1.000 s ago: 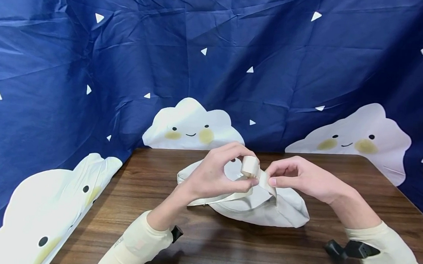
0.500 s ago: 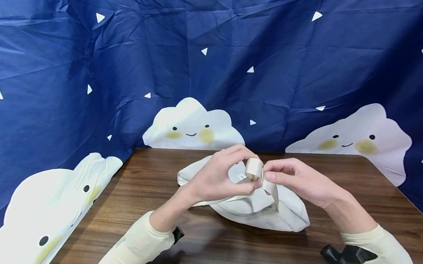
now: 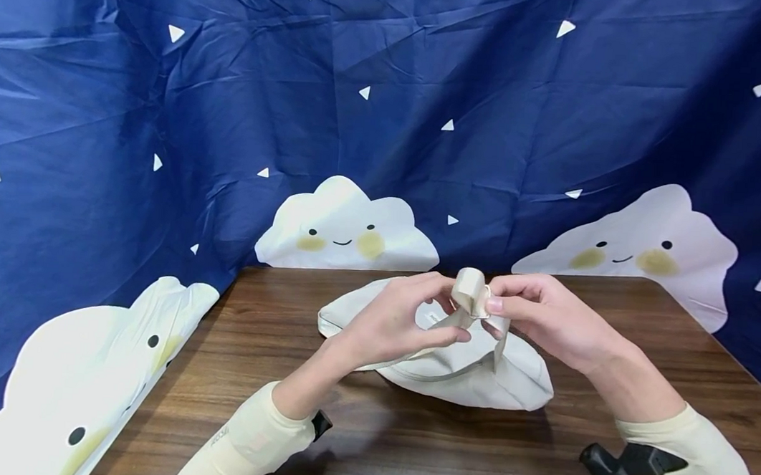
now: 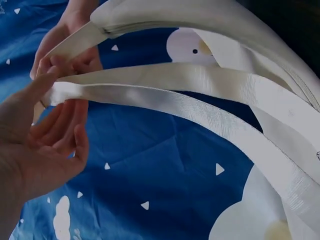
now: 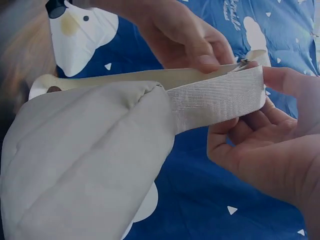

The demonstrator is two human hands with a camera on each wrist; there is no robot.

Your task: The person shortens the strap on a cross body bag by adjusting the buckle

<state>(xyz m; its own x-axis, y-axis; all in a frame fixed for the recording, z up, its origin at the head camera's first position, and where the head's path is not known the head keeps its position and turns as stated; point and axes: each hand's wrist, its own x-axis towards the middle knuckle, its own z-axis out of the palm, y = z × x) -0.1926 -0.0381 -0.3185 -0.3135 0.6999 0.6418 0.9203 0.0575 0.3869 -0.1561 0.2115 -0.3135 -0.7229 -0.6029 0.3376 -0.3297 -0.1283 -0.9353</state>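
Note:
A soft off-white bag (image 3: 476,379) with a zipper lies on the table, and its flat webbing strap (image 5: 215,100) rises from its right end. The strap folds into a loop (image 3: 468,289) above the bag, by a thin metal buckle (image 3: 482,304). My right hand (image 3: 551,314) pinches strap and buckle between thumb and fingers. My left hand (image 3: 395,321) curls round the strap just left of the buckle, thumb below and fingers behind. In the left wrist view, two lengths of strap (image 4: 165,80) run from the hands back toward the bag.
The bag rests on a dark wood table (image 3: 248,417). Behind and at the left hangs a blue curtain (image 3: 392,145) with white triangles and smiling clouds. Black wrist devices sit at the left cuff (image 3: 321,424) and the right cuff (image 3: 640,460).
The strap loop and buckle have moved slightly right and up. My left thumb and fingers have drawn away from the loop, while my right hand has shifted its pinch onto the buckle.

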